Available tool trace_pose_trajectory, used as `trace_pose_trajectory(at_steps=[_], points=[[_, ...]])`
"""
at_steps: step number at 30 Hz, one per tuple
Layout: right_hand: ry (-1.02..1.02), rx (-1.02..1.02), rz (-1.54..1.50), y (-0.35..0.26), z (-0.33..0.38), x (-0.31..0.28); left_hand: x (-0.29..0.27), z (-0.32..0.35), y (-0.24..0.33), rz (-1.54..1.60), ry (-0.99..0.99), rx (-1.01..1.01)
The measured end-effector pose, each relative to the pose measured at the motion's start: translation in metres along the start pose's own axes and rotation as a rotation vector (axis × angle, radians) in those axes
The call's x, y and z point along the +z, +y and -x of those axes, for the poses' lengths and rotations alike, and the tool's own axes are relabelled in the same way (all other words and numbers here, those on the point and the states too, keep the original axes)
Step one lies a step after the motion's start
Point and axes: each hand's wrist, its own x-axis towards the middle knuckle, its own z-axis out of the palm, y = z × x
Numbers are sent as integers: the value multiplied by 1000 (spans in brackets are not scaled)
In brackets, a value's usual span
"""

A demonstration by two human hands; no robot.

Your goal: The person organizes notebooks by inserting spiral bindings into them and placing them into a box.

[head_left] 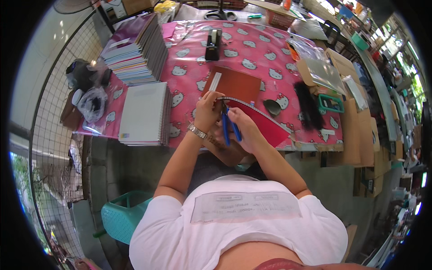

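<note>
My right hand [245, 123] is closed around blue-handled pliers [226, 129], their dark jaws pointing away from me. The jaws meet the upper end of a wire spiral on a red spiral-bound notebook [272, 130]. At that same end my left hand [208, 110] pinches the notebook's bound corner, with its fingertips just left of the jaws. The wire coil curves off to the right along the notebook's far edge. Just beyond lies a reddish-brown cover [240, 85] with a white strip [215, 81] on it, flat on the pink patterned tablecloth [184, 85].
To the left stand a stack of white spiral notebooks [141, 112] and a taller stack of notebooks [139, 49]. A black stapler-like tool [213, 45] lies farther back. On the right are a black brush-like bundle [309, 105], a teal tray [330, 103] and cardboard [348, 135]. A green stool [123, 216] stands lower left.
</note>
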Motion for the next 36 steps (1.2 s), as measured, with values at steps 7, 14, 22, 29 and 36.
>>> trace_pose_trajectory(at_steps=[7,14,22,29,36], points=[[388,-525,1123,-26,66,-60,-157,0,-15,265,551,-317],[514,-428,1656,51,42,-204,-281,83,-109,104,885,-569],[806,-281,1263,8,-106,-208,-273,90,-135,-716,628,-502],[877,-40,1227,36,-127,-158,-292,135,-144,-935,601,-638],[989,81,1130,37,-137,-181,-284,127,-167,-580,639,-571]])
